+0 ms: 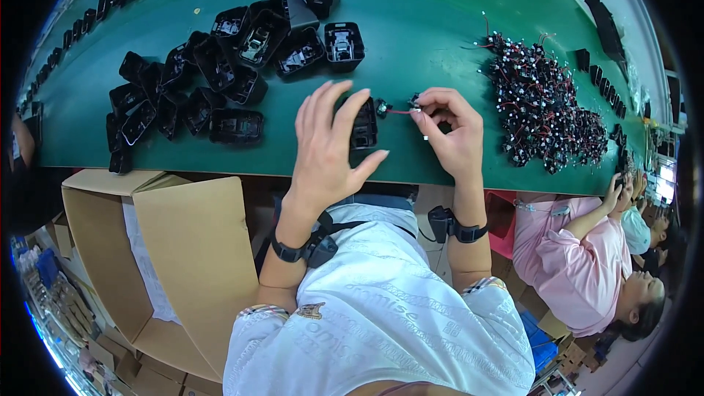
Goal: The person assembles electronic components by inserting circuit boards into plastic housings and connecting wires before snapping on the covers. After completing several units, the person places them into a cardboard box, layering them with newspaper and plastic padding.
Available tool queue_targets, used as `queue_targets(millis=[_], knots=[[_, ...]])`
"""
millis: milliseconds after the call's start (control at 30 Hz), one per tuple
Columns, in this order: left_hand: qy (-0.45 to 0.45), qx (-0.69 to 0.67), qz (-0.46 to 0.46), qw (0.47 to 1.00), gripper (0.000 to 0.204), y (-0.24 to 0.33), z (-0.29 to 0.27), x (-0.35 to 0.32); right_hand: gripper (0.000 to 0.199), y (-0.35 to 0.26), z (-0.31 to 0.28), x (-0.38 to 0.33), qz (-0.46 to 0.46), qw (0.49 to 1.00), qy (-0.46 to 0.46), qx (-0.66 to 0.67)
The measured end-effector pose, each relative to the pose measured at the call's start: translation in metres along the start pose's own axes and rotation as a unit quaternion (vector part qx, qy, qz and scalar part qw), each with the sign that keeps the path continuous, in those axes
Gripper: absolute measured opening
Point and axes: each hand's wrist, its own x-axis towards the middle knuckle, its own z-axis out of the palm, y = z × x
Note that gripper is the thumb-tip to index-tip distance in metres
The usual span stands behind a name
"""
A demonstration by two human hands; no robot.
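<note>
A black plastic housing (pixel 364 129) lies near the front edge of the green table, its open side up. My left hand (pixel 326 136) is spread over its left part, thumb and fingers apart around it; whether they touch it is hard to tell. To the right, the thumb and fingers of my right hand (pixel 453 128) are closed in a pinch on a small wired connector part (pixel 416 108). Its red wire (pixel 398 111) runs left to a small dark circuit piece (pixel 381 108) beside the housing. My fingers partly hide the connector part.
Several black housings (pixel 236 126) lie piled at the left and centre back. A heap of small wired parts (pixel 539 95) covers the table's right. An open cardboard box (pixel 192 249) stands below the edge at left. A person in pink (pixel 579 257) sits at right.
</note>
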Motion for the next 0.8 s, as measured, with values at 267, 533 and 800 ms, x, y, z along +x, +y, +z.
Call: queue_targets(millis=[267, 533, 800], knots=[[0.013, -0.022, -0.034, 0.999, 0.069, -0.015, -0.008, -0.009, 0.015, -0.008, -0.001, 0.005, -0.080, 0.987, -0.010, -0.137], [0.008, -0.368, -0.092, 0.925, 0.064, -0.002, -0.002, -0.007, 0.014, -0.008, -0.010, -0.005, -0.147, 0.980, 0.052, -0.125], [-0.043, -0.334, -0.066, 0.939, 0.060, -0.003, 0.016, -0.003, 0.041, -0.014, -0.014, 0.002, -0.172, 0.977, 0.108, -0.068]])
